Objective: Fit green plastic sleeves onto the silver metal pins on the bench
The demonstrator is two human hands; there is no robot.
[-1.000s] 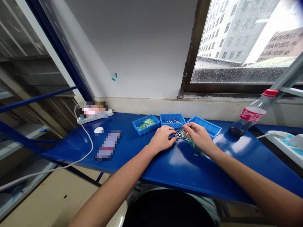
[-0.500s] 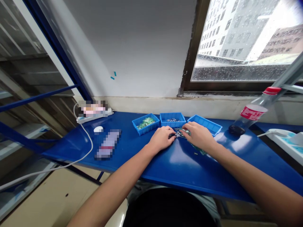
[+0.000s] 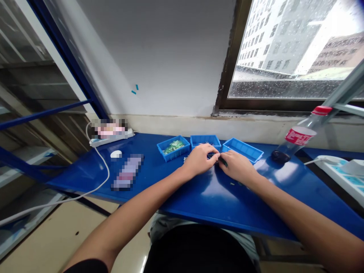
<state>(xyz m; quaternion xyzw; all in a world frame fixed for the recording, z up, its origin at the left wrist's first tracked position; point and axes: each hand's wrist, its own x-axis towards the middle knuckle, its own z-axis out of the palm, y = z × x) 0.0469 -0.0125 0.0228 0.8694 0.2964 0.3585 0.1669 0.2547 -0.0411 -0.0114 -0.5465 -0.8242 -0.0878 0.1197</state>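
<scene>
My left hand (image 3: 200, 159) and my right hand (image 3: 237, 165) meet at their fingertips, just above the blue table. The left fingers are bent, with thumb and forefinger closed together; what they grip is too small to make out. My right hand is closed too, and a dark green piece (image 3: 223, 162), perhaps a small circuit board, shows at its fingers. Thin metal pieces (image 3: 209, 155) show partly behind the left fingers, and a few more lie by the left wrist. Under the right wrist a small loose part (image 3: 232, 184) lies on the table.
Behind the hands stand a blue bin with green circuit boards (image 3: 161, 150), a middle blue bin (image 3: 196, 139) partly hidden, and a right blue bin (image 3: 257, 156). A cola bottle (image 3: 300, 135) and a power strip (image 3: 338, 170) are at right. A white cable (image 3: 105, 163) crosses the left side.
My left hand has moved right and a little up, its fingertips now against the right hand's. My right hand has lowered and closed. Metal pieces that lay between the hands are now mostly covered.
</scene>
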